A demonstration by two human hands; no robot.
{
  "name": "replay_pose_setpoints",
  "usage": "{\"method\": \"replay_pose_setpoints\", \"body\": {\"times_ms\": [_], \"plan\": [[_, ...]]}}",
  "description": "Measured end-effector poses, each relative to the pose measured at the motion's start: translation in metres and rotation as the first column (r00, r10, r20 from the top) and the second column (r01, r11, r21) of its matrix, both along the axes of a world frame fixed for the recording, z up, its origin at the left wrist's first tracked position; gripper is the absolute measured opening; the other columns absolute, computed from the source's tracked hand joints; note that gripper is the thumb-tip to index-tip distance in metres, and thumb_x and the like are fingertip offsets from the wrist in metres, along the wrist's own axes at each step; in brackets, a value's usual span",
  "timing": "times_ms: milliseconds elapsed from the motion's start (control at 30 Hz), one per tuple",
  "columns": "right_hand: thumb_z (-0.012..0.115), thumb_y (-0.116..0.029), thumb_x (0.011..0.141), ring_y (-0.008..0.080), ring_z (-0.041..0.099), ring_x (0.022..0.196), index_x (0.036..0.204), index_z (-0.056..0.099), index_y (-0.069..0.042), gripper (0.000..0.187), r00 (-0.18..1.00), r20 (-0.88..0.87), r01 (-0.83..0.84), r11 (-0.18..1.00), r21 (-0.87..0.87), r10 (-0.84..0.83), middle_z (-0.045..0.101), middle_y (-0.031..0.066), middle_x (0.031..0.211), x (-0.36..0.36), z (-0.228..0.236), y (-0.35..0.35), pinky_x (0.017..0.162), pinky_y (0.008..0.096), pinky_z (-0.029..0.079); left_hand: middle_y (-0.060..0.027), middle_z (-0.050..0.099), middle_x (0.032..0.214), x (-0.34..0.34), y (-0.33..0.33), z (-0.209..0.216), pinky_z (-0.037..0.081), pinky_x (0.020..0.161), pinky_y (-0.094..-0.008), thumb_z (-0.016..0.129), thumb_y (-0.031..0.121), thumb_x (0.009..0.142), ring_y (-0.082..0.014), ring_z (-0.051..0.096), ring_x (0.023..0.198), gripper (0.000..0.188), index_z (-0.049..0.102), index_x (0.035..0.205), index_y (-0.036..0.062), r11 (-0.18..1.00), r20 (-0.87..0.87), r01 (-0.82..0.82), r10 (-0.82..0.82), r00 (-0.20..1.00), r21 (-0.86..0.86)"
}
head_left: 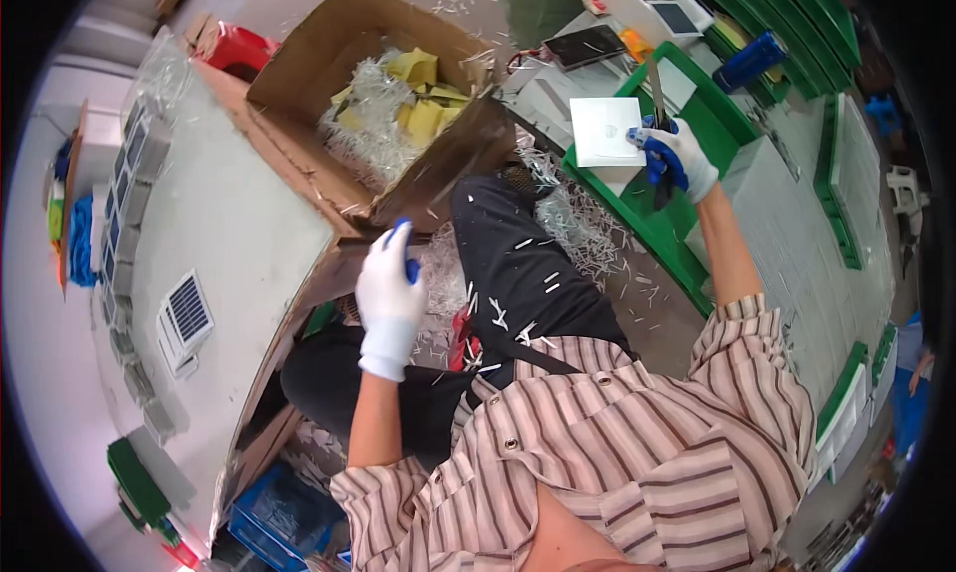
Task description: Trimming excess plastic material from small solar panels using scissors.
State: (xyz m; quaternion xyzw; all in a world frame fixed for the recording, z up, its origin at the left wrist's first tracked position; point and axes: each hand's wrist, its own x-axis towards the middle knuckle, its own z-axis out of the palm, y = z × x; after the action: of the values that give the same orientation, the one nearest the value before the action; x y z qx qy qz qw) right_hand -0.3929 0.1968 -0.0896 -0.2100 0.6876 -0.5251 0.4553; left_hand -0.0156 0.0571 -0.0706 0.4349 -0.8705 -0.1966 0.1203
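Observation:
My right hand (681, 158), in a white glove with blue palm and fingers, is closed around a knife-like tool (655, 86) with a dark handle; its metal blade points away from me. A fingertip of the same hand presses on a white square plate (603, 130) at the edge of a green tray (735, 126). Whether the plate is gripped or only touched, I cannot tell. My left hand (390, 291), gloved alike, hangs in the air over my knee with fingers stretched out and nothing visible in it. It is near the cardboard box (299, 164).
Shredded white strips (370, 124) and yellow pieces (426, 116) lie in the box; strips also litter the floor and my trousers. On the left table (244, 303) stand a small solar panel unit (185, 315) and a row of similar units. A blue cylinder (749, 60) and a dark phone-like slab (584, 46) lie at right.

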Motion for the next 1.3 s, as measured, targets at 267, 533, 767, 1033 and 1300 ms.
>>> {"method": "replay_pose_setpoints", "body": {"times_ms": [267, 533, 767, 1033, 1300], "plan": [[0.067, -0.019, 0.077, 0.0108, 0.047, 0.039, 0.062, 0.051, -0.004, 0.026, 0.936, -0.105, -0.299, 0.914, 0.274, 0.337, 0.051, 0.0024, 0.052, -0.066, -0.044, -0.005, 0.035, 0.0261, 0.037, -0.0145, 0.056, 0.118, 0.009, 0.014, 0.004, 0.046, 0.089, -0.0355, 0.063, 0.007, 0.077, -0.0298, 0.058, 0.103, 0.046, 0.053, 0.122, 0.0046, 0.993, -0.036, 0.053, -0.050, 0.998, 0.103], [0.070, -0.014, 0.068, 0.0121, 0.053, 0.043, 0.067, 0.061, 0.001, 0.017, 0.811, -0.023, -0.491, 0.702, 0.515, 0.584, 0.056, 0.0043, 0.056, -0.087, -0.026, -0.010, 0.037, 0.0267, 0.042, -0.0149, 0.057, 0.118, 0.024, 0.020, -0.002, 0.044, 0.091, -0.0383, 0.065, 0.009, 0.076, -0.0330, 0.055, 0.106, 0.045, 0.055, 0.119, 0.0048, 0.989, -0.009, 0.016, -0.015, 1.000, 0.147], [0.068, -0.014, 0.066, 0.0143, 0.056, 0.048, 0.074, 0.062, 0.002, 0.019, 0.718, -0.214, -0.487, 0.698, 0.525, 0.662, 0.061, 0.0065, 0.061, -0.068, -0.044, -0.031, 0.044, 0.0280, 0.046, -0.0146, 0.057, 0.118, 0.015, 0.026, -0.002, 0.044, 0.092, -0.0386, 0.065, 0.010, 0.077, -0.0327, 0.054, 0.107, 0.043, 0.056, 0.118, 0.0050, 0.976, -0.061, 0.143, -0.135, 0.989, 0.162], [0.060, -0.007, 0.081, 0.0043, 0.051, 0.055, 0.100, 0.062, -0.003, 0.019, 0.905, -0.304, -0.343, 0.933, -0.112, 0.296, 0.057, 0.0000, 0.071, 0.038, 0.005, -0.096, 0.047, 0.0199, 0.041, -0.0169, 0.059, 0.117, 0.052, 0.030, 0.039, 0.046, 0.090, -0.0381, 0.066, 0.002, 0.067, -0.0336, 0.058, 0.104, 0.046, 0.061, 0.112, 0.0065, 0.996, -0.187, 0.063, -0.074, 0.980, -0.062], [0.062, -0.018, 0.088, 0.0075, 0.056, 0.074, 0.114, 0.051, -0.003, 0.032, 0.873, -0.315, -0.458, 0.850, -0.262, 0.373, 0.059, 0.0020, 0.090, 0.162, -0.040, -0.178, 0.066, 0.0226, 0.047, -0.0157, 0.054, 0.120, 0.128, -0.066, 0.112, 0.042, 0.092, -0.0447, 0.069, 0.021, 0.071, -0.0357, 0.051, 0.110, 0.043, 0.060, 0.111, 0.0075, 0.774, -0.092, -0.152, 0.122, 0.988, -0.614]]}}
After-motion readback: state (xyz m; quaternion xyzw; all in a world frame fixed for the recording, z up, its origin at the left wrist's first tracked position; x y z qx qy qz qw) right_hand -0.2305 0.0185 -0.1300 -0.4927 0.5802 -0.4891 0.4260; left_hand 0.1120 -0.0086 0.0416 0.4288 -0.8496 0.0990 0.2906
